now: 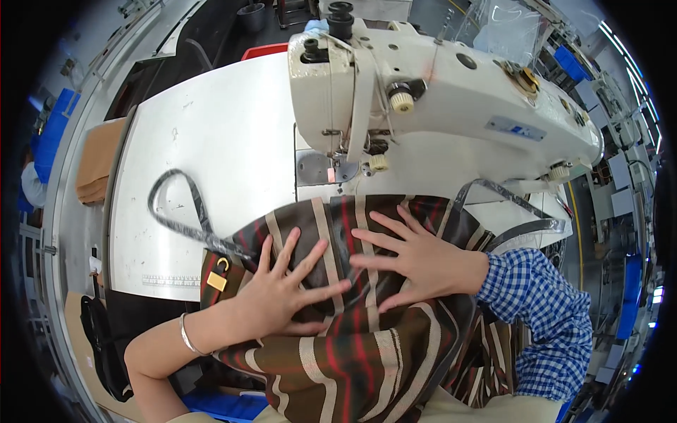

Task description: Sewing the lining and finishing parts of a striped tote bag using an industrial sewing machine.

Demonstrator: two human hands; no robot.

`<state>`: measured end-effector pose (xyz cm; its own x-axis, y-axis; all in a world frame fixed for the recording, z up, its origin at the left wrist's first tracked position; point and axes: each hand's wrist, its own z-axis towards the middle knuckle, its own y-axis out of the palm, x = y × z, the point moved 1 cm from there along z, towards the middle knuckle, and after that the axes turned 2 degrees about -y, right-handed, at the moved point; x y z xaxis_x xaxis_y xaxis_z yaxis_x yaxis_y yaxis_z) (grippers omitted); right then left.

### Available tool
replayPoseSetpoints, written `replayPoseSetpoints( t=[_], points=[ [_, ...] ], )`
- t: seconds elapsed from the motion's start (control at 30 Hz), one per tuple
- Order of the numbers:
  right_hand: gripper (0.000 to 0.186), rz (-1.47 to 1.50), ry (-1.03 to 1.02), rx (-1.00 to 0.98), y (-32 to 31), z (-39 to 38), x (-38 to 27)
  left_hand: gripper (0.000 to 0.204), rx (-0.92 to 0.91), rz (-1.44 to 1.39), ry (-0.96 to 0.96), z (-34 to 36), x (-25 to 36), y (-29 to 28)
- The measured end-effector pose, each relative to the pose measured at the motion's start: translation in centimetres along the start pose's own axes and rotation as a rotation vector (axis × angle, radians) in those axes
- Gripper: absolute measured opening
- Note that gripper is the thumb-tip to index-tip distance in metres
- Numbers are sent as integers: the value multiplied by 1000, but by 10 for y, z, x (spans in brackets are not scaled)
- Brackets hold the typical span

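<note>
A striped brown, red and cream bag (352,359) lies at the front of the white table, below the needle area of a white sewing machine (451,84). My left hand (289,289) rests on its upper panel with fingers spread, a silver bangle on the wrist. My right hand (416,261), in a blue checked sleeve, also presses there, fingers spread. Wrapped grey strap handles (176,222) loop out to both sides, and a gold padlock (216,280) hangs at the bag's left.
The white tabletop (197,127) extends left of the machine. Beside it are brown stacked pieces (99,162) and a dark item (102,345). A red tray (264,49) sits behind. Blue bins (570,62) and other workstations line the sides.
</note>
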<state>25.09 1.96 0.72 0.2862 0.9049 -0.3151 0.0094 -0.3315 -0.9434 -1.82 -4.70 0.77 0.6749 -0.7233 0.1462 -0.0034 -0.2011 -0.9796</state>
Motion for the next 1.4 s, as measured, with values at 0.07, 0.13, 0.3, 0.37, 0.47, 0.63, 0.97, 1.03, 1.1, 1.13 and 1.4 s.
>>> replayPoseSetpoints(
  t=[0.07,0.13,0.3,0.37,0.47,0.63,0.97,1.03,1.1,1.13,1.4],
  points=[
    [81,224,200,217,-1,6,1,80,-10,-12,26,-3,1,2],
    [77,-29,211,221,-6,16,1,82,-19,-42,35,0,-6,-2],
    [66,-179,280,253,2,21,13,70,-31,-95,53,2,-19,-19],
    [52,-177,236,274,-6,28,22,55,25,-299,-60,14,-36,-13],
    [40,-145,325,350,-8,54,41,23,454,-492,-259,49,-49,-18],
    [37,-152,527,565,18,72,53,43,465,-297,-588,82,-64,4],
    [24,254,504,609,-5,47,22,19,371,-1150,-527,63,-58,-7],
    [27,443,421,562,-17,44,29,14,328,-1194,-520,58,-56,-16],
    [29,550,383,567,-25,47,26,9,297,-1233,-511,53,-55,-25],
    [31,573,355,587,-23,49,26,9,272,-1254,-472,52,-55,-27],
    [28,693,381,456,-43,54,-3,12,217,-1347,-310,39,-50,-36]
  ],
)
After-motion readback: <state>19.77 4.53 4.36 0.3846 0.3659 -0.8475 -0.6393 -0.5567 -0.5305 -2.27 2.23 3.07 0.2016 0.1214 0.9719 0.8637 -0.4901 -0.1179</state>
